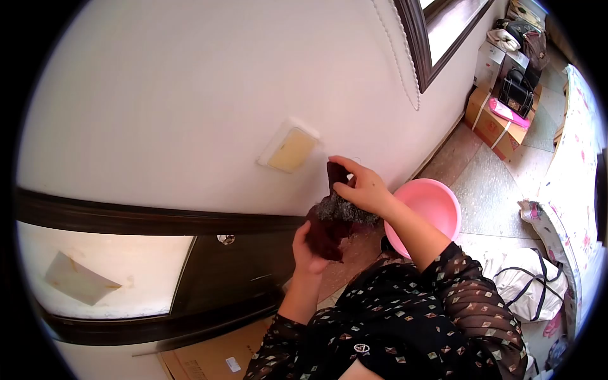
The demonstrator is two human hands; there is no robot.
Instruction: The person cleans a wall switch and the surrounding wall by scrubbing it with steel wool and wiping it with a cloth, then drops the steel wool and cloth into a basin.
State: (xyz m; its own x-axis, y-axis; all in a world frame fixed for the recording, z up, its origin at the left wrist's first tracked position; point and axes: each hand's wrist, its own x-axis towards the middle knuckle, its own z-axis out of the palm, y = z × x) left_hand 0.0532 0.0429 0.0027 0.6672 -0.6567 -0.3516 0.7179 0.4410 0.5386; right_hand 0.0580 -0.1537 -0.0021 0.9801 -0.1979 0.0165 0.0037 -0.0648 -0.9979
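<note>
Before the wall (183, 126), the right hand (367, 190) pinched the bundle (323, 237) between thumb and fingers at one o'clock; the left hand (308, 256) propped it at seven, seemingly for support, its fingers' spread untellable. The basin (446, 206) stood at three o'clock, probably for easy reach.

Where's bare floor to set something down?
Floor between the pink basin, strapped carton and floral bedding. Crowded: carton top, under a black handbag and pink packet; beside the bedding, a white bundle; by the wall, left hand and right hand holding dark red fabric.
</note>
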